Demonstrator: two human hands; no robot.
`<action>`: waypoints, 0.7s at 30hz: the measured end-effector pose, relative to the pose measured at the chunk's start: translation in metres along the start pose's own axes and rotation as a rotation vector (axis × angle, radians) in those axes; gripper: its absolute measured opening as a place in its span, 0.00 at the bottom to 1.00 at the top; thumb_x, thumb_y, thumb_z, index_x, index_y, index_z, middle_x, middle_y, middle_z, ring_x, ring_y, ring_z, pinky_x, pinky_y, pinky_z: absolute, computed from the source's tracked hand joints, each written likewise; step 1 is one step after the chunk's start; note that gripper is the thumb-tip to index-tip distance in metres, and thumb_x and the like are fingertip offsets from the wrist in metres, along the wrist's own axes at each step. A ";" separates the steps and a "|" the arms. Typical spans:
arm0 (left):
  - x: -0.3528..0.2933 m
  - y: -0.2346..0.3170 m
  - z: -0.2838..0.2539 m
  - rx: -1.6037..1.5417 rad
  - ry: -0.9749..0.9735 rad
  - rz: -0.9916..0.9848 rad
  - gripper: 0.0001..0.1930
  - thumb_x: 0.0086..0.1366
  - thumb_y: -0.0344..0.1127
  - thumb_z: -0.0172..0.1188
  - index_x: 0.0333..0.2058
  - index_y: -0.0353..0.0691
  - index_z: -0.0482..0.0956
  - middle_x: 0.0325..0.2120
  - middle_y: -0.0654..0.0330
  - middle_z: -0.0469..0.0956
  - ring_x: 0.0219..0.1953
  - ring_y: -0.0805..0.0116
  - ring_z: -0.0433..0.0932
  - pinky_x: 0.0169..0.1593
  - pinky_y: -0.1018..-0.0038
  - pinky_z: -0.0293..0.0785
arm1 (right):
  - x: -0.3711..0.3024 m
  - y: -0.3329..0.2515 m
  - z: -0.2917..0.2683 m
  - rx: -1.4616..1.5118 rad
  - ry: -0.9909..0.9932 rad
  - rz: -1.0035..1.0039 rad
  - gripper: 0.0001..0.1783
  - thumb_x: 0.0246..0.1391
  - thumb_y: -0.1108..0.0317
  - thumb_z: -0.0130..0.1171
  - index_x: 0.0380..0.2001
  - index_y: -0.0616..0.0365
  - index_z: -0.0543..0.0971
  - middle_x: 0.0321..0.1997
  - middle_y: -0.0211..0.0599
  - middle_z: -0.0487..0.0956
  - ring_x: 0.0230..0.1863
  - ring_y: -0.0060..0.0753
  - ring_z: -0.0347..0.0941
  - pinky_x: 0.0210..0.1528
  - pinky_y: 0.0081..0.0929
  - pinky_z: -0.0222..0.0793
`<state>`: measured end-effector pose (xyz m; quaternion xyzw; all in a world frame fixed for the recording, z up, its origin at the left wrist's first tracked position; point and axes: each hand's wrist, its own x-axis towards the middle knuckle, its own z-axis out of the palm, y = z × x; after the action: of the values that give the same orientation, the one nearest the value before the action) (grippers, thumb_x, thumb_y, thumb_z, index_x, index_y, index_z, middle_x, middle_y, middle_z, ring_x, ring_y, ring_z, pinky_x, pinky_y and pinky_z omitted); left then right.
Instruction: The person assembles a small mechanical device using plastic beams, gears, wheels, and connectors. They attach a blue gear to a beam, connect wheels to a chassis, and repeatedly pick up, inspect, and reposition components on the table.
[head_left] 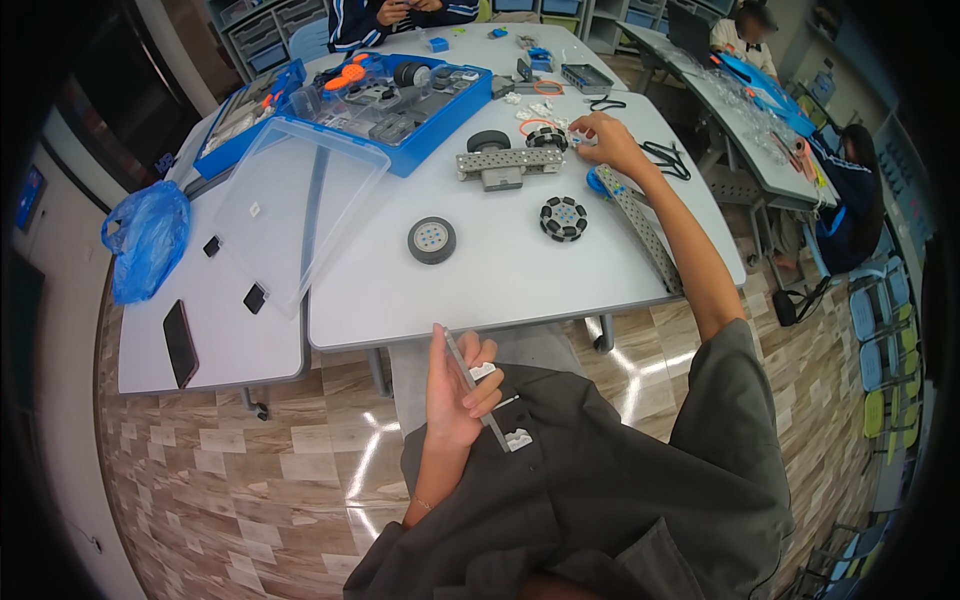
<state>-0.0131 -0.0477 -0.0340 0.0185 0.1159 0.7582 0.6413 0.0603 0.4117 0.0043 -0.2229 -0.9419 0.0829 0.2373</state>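
Observation:
My left hand (452,400) is closed round a flat grey bar (490,425), held in front of my body below the table edge. White toothed pieces (517,439) sit along that bar. My right hand (608,143) reaches over the table with its fingers pinched; a small pale piece seems to be at the fingertips, too small to make out. Left of it lies a grey perforated beam assembly (510,164) with a dark wheel (489,141) and an omni wheel (546,139) behind it. A long grey perforated beam (638,225) lies under my right forearm.
An omni wheel (563,218) and a rubber-tyred wheel (431,240) lie on the white table (370,310). To the left are a blue parts bin (450,125), a clear lid (270,215), a blue plastic bag (150,240) and a phone (181,343). Another person's hands (408,10) are across the table.

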 end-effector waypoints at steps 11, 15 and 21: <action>0.000 0.000 -0.002 0.001 0.004 0.005 0.28 0.77 0.62 0.35 0.26 0.44 0.58 0.24 0.67 0.58 0.12 0.80 0.53 0.11 0.82 0.50 | 0.010 0.004 -0.003 -0.040 -0.053 0.027 0.23 0.41 0.71 0.67 0.46 0.57 0.81 0.32 0.43 0.79 0.36 0.39 0.79 0.42 0.32 0.75; -0.001 0.001 -0.002 0.002 0.000 0.013 0.28 0.77 0.62 0.35 0.26 0.44 0.58 0.24 0.67 0.58 0.12 0.81 0.54 0.11 0.82 0.50 | 0.007 -0.001 -0.003 -0.012 -0.011 -0.022 0.23 0.44 0.74 0.65 0.48 0.54 0.81 0.36 0.40 0.78 0.37 0.35 0.76 0.42 0.31 0.74; 0.000 0.000 -0.003 -0.006 -0.004 0.001 0.28 0.77 0.62 0.35 0.26 0.44 0.58 0.24 0.67 0.58 0.12 0.80 0.53 0.11 0.82 0.50 | 0.004 -0.003 -0.003 -0.083 -0.021 -0.044 0.23 0.48 0.81 0.60 0.50 0.51 0.81 0.45 0.43 0.78 0.47 0.46 0.78 0.52 0.38 0.74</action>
<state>-0.0134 -0.0483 -0.0366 0.0183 0.1124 0.7590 0.6411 0.0570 0.4111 0.0093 -0.2109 -0.9516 0.0406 0.2200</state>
